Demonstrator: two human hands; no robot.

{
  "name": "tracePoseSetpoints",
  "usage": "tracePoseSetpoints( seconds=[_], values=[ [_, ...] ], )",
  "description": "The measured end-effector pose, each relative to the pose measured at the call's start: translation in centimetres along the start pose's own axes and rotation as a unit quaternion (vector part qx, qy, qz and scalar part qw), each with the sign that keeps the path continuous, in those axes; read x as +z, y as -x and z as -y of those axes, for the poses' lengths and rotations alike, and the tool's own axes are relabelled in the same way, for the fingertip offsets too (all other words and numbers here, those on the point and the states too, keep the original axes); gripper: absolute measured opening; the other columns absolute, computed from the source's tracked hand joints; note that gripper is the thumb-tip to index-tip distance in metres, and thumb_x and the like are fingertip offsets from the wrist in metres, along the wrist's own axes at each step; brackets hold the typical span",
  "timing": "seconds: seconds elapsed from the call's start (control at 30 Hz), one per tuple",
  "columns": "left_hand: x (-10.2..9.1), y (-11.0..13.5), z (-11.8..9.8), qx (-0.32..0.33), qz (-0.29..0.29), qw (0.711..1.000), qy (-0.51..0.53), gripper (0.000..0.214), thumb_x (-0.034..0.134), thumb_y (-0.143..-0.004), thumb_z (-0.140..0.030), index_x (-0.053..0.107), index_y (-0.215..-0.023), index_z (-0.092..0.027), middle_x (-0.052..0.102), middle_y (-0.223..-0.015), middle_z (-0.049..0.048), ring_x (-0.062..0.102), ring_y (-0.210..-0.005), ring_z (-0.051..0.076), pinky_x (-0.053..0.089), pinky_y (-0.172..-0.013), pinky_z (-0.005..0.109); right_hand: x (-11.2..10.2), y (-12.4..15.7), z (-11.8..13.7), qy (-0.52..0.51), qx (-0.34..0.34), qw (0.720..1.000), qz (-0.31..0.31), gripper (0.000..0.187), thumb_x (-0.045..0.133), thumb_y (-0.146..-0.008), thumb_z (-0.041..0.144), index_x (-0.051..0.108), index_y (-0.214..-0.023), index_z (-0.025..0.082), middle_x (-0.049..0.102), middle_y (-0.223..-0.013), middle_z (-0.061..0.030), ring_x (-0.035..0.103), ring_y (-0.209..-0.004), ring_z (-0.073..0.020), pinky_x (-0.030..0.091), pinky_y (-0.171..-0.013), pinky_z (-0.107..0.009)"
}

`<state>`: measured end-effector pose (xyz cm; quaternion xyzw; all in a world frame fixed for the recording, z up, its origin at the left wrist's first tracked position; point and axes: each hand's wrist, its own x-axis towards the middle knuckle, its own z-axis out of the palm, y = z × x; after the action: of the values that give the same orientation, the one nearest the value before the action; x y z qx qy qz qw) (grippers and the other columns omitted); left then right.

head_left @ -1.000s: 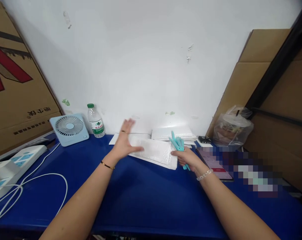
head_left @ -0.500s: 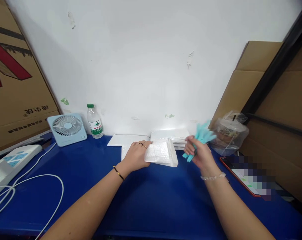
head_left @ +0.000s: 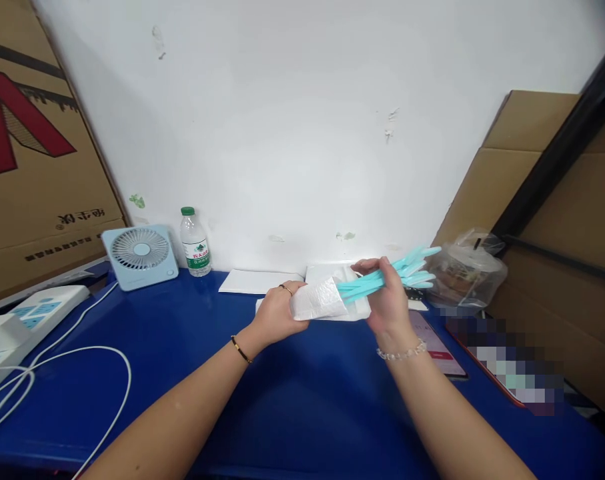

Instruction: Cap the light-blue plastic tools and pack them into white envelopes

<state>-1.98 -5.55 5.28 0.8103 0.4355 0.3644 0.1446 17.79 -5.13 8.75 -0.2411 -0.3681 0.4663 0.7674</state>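
Observation:
A white bubble-lined pouch (head_left: pixel 319 301) is gripped near its left end by my left hand (head_left: pixel 278 313), thumb in front and fingers behind. The pouch lies on its side with its mouth facing right. My right hand (head_left: pixel 391 303) is closed around a bundle of thin light-blue strips (head_left: pixel 409 272). The left ends of the strips are inside the pouch's mouth, while the other ends fan out to the right past my hand. How deep they reach is hidden by the pouch wall. Behind my hands, white flat packs (head_left: pixel 262 281) lie against the wall.
On the left stand a blue fan (head_left: pixel 141 257), a water bottle (head_left: pixel 195 247) and a power strip (head_left: pixel 42 313) with a looping white cable (head_left: pixel 127 370). At right are a bagged cup (head_left: pixel 465 270), a device with a lit screen (head_left: pixel 445 353) and a blurred phone (head_left: pixel 507 370). Cardboard flanks both sides.
My right hand has moved left to the pouch, bringing the strips' ends into its mouth. The pouch has tilted and its mouth has opened. The lit screen, formerly hidden behind my right arm, now shows.

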Motion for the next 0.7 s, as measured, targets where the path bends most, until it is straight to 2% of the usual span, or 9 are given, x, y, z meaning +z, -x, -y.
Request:
tracePoseSetpoints(
  seconds=[0.07, 0.13, 0.23, 0.3, 0.43, 0.53, 0.6, 0.7],
  values=[
    [0.3, 0.0, 0.1, -0.007, 0.0, 1.0, 0.028, 0.054, 0.065, -0.061, -0.021, 0.055, -0.114, -0.021, 0.063, -0.108, 0.0044, 0.06, -0.096, 0.023, 0.047, -0.079, 0.031, 0.1, 0.2, -0.4, 0.019, 0.02, 0.999, -0.021, 0.03, 0.061, -0.077, 0.047, 0.064, -0.067, 0.02, 0.062, -0.072, 0.0012, 0.058, -0.075, -0.0152, 0.045, -0.074, -0.028],
    [0.7, 0.1, 0.1, -0.015, 0.004, 0.998, 0.055, 0.053, 0.067, -0.061, -0.022, 0.055, -0.113, -0.021, 0.063, -0.106, 0.0043, 0.06, -0.094, 0.023, 0.048, -0.077, 0.03, 0.6, 0.5, -0.4, 0.071, 0.063, 0.995, -0.004, 0.029, 0.064, -0.074, 0.049, 0.065, -0.071, 0.02, 0.062, -0.073, 0.0011, 0.057, -0.072, -0.0154, 0.044, -0.068, -0.027],
    [1.1, 0.2, 0.0, -0.028, 0.016, 0.995, 0.094, 0.051, 0.067, -0.063, -0.022, 0.054, -0.112, -0.021, 0.064, -0.099, 0.0031, 0.061, -0.085, 0.02, 0.049, -0.071, 0.029, 1.8, 1.1, 0.0, 0.166, 0.144, 0.972, 0.081, 0.033, 0.071, -0.069, 0.047, 0.067, -0.087, 0.02, 0.064, -0.082, -0.001, 0.058, -0.074, -0.0168, 0.044, -0.065, -0.026],
    [1.3, 0.2, 0.0, -0.035, 0.026, 0.992, 0.12, 0.05, 0.066, -0.065, -0.024, 0.053, -0.112, -0.02, 0.064, -0.097, 0.0029, 0.061, -0.081, 0.019, 0.049, -0.07, 0.029, 2.4, 1.3, 0.5, 0.203, 0.166, 0.955, 0.14, 0.041, 0.074, -0.067, 0.045, 0.064, -0.099, 0.021, 0.064, -0.093, -0.0029, 0.059, -0.081, -0.0181, 0.045, -0.068, -0.027],
    [0.9, 0.2, -0.1, -0.036, 0.043, 0.983, 0.176, 0.054, 0.066, -0.068, -0.028, 0.049, -0.118, -0.018, 0.063, -0.102, 0.005, 0.06, -0.088, 0.02, 0.049, -0.075, 0.03, 2.4, 1.0, 2.1, 0.209, 0.137, 0.946, 0.208, 0.053, 0.068, -0.071, 0.052, 0.056, -0.116, 0.027, 0.056, -0.122, -0.0064, 0.055, -0.105, -0.0224, 0.047, -0.08, -0.03],
    [-0.1, 0.4, 0.1, -0.021, 0.087, 0.968, 0.234, 0.06, 0.066, -0.069, -0.031, 0.046, -0.124, -0.017, 0.06, -0.111, 0.0067, 0.058, -0.095, 0.021, 0.048, -0.079, 0.032, 1.8, 0.4, 3.4, 0.206, 0.098, 0.935, 0.271, 0.063, 0.06, -0.071, 0.065, 0.055, -0.121, 0.028, 0.05, -0.13, -0.007, 0.047, -0.118, -0.0263, 0.046, -0.087, -0.035],
    [-0.9, 0.5, 0.2, 0.001, 0.155, 0.946, 0.284, 0.062, 0.063, -0.072, -0.034, 0.044, -0.128, -0.017, 0.06, -0.112, 0.0073, 0.058, -0.095, 0.022, 0.048, -0.078, 0.032, 1.3, 0.1, 4.4, 0.246, 0.063, 0.906, 0.339, 0.063, 0.071, -0.062, 0.061, 0.061, -0.114, 0.026, 0.051, -0.13, -0.0072, 0.045, -0.121, -0.0282, 0.043, -0.092, -0.037],
    [-2.1, 0.5, 0.1, 0.061, 0.257, 0.916, 0.302, 0.067, 0.062, -0.071, -0.027, 0.041, -0.134, -0.02, 0.059, -0.118, 0.0069, 0.058, -0.098, 0.023, 0.048, -0.081, 0.034, 0.4, 0.3, 6.1, 0.331, 0.023, 0.834, 0.441, 0.033, 0.08, -0.06, 0.037, 0.07, -0.089, 0.023, 0.06, -0.113, -0.0076, 0.054, -0.108, -0.0263, 0.043, -0.091, -0.039]
  ],
)
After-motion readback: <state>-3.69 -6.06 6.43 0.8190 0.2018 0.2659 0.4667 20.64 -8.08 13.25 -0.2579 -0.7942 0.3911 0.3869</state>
